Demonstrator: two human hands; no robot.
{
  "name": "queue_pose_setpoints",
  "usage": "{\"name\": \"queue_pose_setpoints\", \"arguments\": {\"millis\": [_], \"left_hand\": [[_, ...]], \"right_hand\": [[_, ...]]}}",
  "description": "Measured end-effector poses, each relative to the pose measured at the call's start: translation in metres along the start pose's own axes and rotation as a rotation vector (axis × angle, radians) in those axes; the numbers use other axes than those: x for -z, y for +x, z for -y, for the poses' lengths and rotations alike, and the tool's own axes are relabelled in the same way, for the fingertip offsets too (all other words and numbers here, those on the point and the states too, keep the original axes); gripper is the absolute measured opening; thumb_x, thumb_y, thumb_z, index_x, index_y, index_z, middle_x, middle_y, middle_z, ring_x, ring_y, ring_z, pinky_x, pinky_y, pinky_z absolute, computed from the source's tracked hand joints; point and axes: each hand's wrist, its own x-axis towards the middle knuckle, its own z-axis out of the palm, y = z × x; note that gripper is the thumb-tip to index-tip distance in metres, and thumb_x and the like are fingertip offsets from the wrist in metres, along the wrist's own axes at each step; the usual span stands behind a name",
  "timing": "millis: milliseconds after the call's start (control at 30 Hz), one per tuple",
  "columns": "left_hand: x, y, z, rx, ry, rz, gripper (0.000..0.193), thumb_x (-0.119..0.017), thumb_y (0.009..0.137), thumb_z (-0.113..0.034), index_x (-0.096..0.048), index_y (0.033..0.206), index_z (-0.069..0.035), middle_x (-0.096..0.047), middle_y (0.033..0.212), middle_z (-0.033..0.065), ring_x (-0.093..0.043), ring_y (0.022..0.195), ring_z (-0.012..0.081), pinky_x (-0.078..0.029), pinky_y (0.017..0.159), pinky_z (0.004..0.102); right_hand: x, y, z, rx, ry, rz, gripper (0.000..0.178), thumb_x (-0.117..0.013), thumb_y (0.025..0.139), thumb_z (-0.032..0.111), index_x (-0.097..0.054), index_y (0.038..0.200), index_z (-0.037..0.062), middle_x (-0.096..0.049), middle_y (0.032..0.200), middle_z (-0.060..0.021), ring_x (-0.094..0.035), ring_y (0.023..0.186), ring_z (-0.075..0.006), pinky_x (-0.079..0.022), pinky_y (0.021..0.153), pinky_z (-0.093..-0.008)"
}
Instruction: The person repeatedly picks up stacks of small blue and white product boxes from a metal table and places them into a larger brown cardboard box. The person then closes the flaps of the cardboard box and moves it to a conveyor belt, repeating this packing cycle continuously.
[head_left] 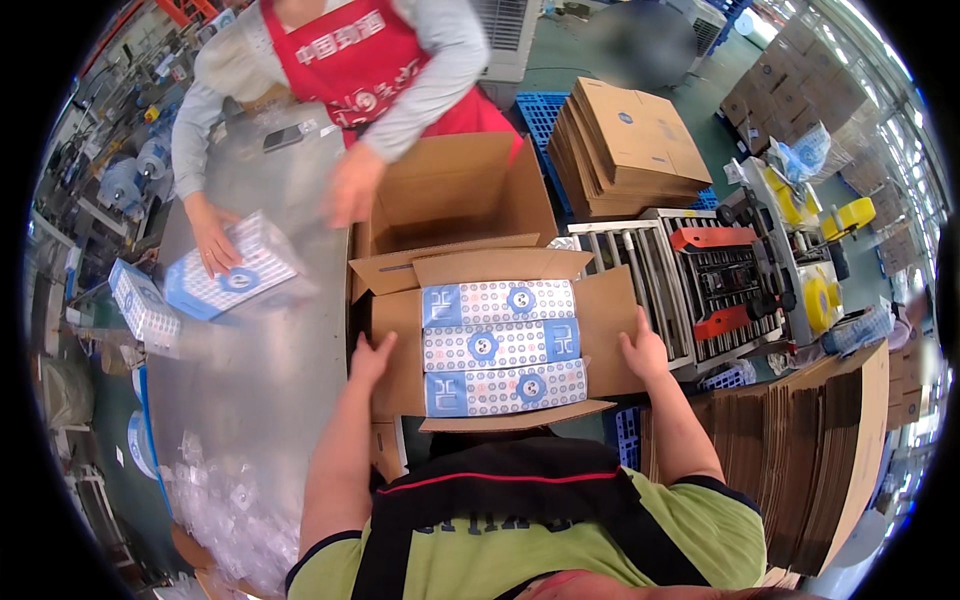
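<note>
In front of me an opened cardboard box (605,300) holds three white and blue patterned cartons (500,345) lying side by side. My left hand (372,360) grips the left flap of this box, its thumb apart from the fingers. On the opposite side, my right hand (643,348) grips the right flap, with some fingers hidden behind it. The far flap stands up, and the near one folds out toward me. Just beyond is a second open cardboard box (450,180), its visible inside bare brown.
Across from me, a co-worker in a red apron (350,60) rests one hand on a blue-white carton (235,270) on the metal table (260,390). Clear plastic bags (220,510) lie near left. Right are a roller conveyor with sealing machine (715,280) and flattened cardboard (800,450).
</note>
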Motion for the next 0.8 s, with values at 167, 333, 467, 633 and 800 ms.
{"name": "queue_pose_setpoints", "arguments": {"millis": [167,333,467,633,800], "left_hand": [[0.035,-0.103,-0.152,-0.609,0.109,0.740,0.090,-0.077,0.078,-0.052,-0.042,0.142,-0.001,-0.062,0.124,0.0253,-0.059,0.118,0.0356,-0.046,0.101,0.0443],[-0.027,-0.109,-0.195,-0.491,0.749,1.313,0.099,-0.083,0.066,-0.052,-0.041,0.142,-0.004,-0.030,0.153,0.0272,-0.036,0.137,0.0450,-0.035,0.110,0.0470],[-0.054,-0.075,-0.112,-0.580,0.535,0.126,0.116,-0.085,0.065,-0.046,-0.022,0.151,-0.001,-0.021,0.156,0.0269,-0.023,0.144,0.0416,-0.027,0.116,0.0429],[-0.081,-0.050,-0.058,-0.602,-0.082,-0.010,0.114,-0.083,0.072,-0.039,-0.014,0.151,0.005,-0.017,0.156,0.0284,-0.015,0.147,0.0409,-0.022,0.118,0.0450],[-0.117,-0.027,-0.027,-0.458,-0.194,-0.061,0.083,-0.066,0.089,-0.019,-0.017,0.151,0.004,-0.030,0.151,0.0273,-0.032,0.140,0.0383,-0.026,0.116,0.0413]], "right_hand": [[-0.021,-0.009,0.107,0.299,-0.015,0.511,0.086,-0.051,0.096,0.041,-0.004,0.153,-0.0015,-0.058,0.122,-0.0339,-0.058,0.113,-0.0442,-0.045,0.099,-0.0452],[-0.152,0.061,0.070,0.492,-0.002,0.613,0.075,-0.047,0.098,0.040,-0.015,0.152,-0.0018,-0.041,0.143,-0.0321,-0.043,0.132,-0.0417,-0.035,0.110,-0.0418],[0.007,0.041,0.183,0.570,0.047,-0.044,0.052,-0.056,0.091,0.025,-0.046,0.135,-0.0015,-0.057,0.123,-0.0211,-0.050,0.119,-0.0406,-0.040,0.102,-0.0440],[-0.062,0.036,0.109,0.613,-0.185,-0.654,0.057,-0.061,0.088,0.026,-0.045,0.138,0.0027,-0.053,0.127,-0.0190,-0.047,0.124,-0.0347,-0.031,0.111,-0.0544],[-0.132,-0.019,0.042,0.547,-0.080,-0.239,0.058,-0.052,0.092,0.038,-0.044,0.142,0.0080,-0.046,0.141,-0.0156,-0.037,0.136,-0.0365,-0.020,0.116,-0.0558]]}}
